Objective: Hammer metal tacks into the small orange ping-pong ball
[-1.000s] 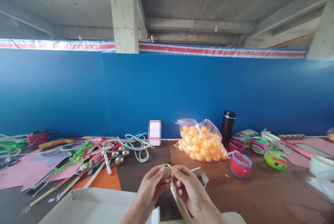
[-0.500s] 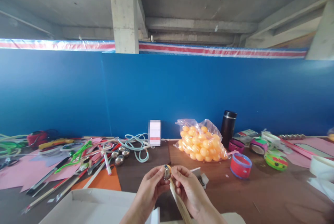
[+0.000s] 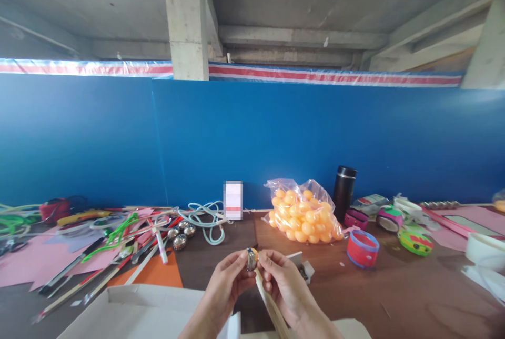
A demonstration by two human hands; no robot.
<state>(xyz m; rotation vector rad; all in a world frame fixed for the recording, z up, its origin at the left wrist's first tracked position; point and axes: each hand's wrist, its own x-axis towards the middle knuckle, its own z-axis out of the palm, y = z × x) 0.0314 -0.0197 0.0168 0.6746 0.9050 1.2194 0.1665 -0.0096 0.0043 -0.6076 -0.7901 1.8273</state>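
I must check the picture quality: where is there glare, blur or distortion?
Head view: glare on the striped sheet, glints on the bag; also head view: pixelated white panel, soft detail on the held object, stretched look near the side edges.

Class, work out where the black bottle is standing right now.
In the head view, the black bottle stands upright to the right of centre, in front of the blue wall, just right of the bag of orange balls.

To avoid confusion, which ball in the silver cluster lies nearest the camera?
The frontmost silver ball; the other three lie farther back, toward the blue wall.
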